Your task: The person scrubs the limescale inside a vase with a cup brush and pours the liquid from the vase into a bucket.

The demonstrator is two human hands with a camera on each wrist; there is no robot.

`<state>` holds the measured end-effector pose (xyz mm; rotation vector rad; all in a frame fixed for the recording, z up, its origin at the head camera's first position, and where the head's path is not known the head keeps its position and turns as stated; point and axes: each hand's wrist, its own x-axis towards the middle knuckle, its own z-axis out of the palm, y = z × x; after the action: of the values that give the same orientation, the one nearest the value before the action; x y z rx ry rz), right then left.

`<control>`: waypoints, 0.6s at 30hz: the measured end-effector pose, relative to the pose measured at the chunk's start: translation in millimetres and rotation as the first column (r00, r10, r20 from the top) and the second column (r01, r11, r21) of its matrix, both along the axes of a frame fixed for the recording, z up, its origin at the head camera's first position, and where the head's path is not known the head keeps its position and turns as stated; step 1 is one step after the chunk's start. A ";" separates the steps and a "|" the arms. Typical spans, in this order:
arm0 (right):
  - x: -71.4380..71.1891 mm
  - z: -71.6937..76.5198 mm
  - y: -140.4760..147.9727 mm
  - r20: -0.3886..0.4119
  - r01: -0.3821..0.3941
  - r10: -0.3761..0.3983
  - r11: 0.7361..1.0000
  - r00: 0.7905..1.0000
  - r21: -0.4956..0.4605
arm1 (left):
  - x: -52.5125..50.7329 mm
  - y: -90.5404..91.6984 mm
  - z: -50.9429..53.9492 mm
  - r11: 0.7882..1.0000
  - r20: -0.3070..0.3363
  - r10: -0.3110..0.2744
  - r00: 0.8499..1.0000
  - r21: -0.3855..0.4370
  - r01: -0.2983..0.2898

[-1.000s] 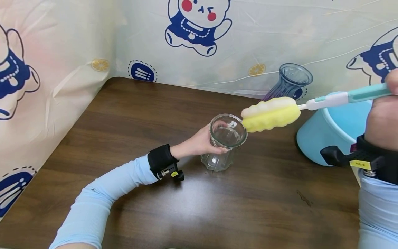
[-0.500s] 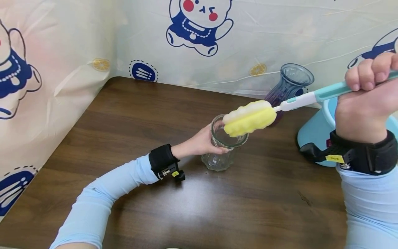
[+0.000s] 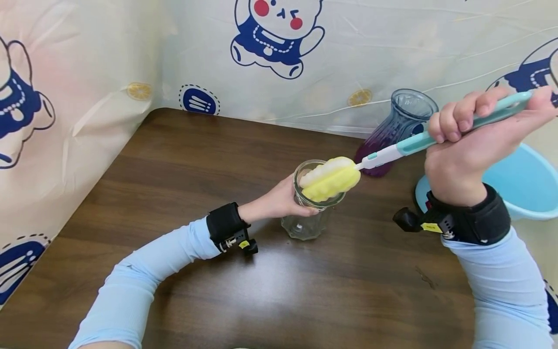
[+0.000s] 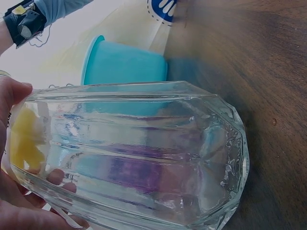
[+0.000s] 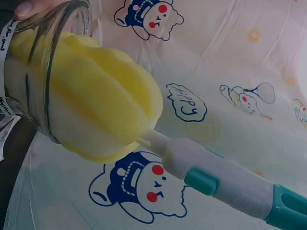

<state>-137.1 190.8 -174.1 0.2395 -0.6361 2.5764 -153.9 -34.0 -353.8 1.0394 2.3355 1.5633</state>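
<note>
In the head view, the left hand (image 3: 285,199) grips the neck of a clear ribbed glass vase (image 3: 308,226), well in from the far edge of the dark brown wooden table (image 3: 218,160), and the raised right hand (image 3: 475,148) clasps a yellow-and-white sponge brush (image 3: 333,179) by its turquoise handle (image 3: 418,144). The left wrist view shows yellow sponge through the glass. In the right wrist view, a white label (image 5: 7,52) round the neck bears black lettering too slanted to read, and the brush head sits partly inside.
</note>
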 end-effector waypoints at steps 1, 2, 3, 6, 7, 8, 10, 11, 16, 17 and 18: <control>-0.2 -1.4 -1.3 0.012 0.009 -0.009 1.000 1.000 0.012 | 0.0 -0.2 0.0 1.000 0.002 0.010 1.000 -0.010 -0.010; -0.3 -2.4 -2.7 0.018 0.014 -0.014 1.000 1.000 0.018 | 0.1 -0.6 -0.1 1.000 0.005 0.016 1.000 -0.014 -0.016; -0.2 -3.2 -4.3 0.019 0.009 -0.009 1.000 1.000 0.020 | 0.2 -1.0 0.1 1.000 0.007 0.020 1.000 -0.015 -0.020; 1.6 -5.2 -8.7 0.006 -0.005 0.005 0.999 1.000 0.037 | 0.5 -0.9 -0.1 1.000 0.022 0.026 0.999 -0.018 -0.025; 2.3 -5.7 -10.5 0.011 -0.016 0.015 0.999 1.000 0.041 | 0.8 -1.0 0.2 0.999 0.025 0.033 0.999 -0.023 -0.032; 2.9 -6.4 -12.5 0.016 -0.025 0.024 0.998 1.000 0.052 | 1.1 -1.1 0.5 0.999 0.029 0.037 0.999 -0.025 -0.036; 3.8 -9.0 -16.7 0.022 -0.054 0.053 0.997 0.998 0.060 | 1.1 -1.0 0.6 0.998 0.034 0.045 0.998 -0.033 -0.044; 4.0 -10.8 -18.7 0.030 -0.068 0.067 0.996 0.997 0.065 | 1.0 -0.8 0.7 0.998 0.034 0.049 0.998 -0.039 -0.048; 2.0 -23.7 -28.8 0.048 -0.125 0.121 0.988 0.991 0.087 | 0.1 1.0 0.4 0.998 0.036 0.046 0.998 -0.038 -0.044; 1.2 -26.3 -30.8 0.052 -0.132 0.127 0.987 0.991 0.094 | 0.1 1.3 0.2 0.999 0.035 0.044 0.998 -0.035 -0.042; 0.4 -29.0 -32.7 0.056 -0.135 0.130 0.985 0.990 0.102 | 0.0 1.7 0.2 0.999 0.035 0.039 0.999 -0.029 -0.038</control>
<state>-136.6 158.1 -203.1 0.2620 -0.8012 2.6862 -153.9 -32.3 -353.7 0.9582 2.3604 1.5444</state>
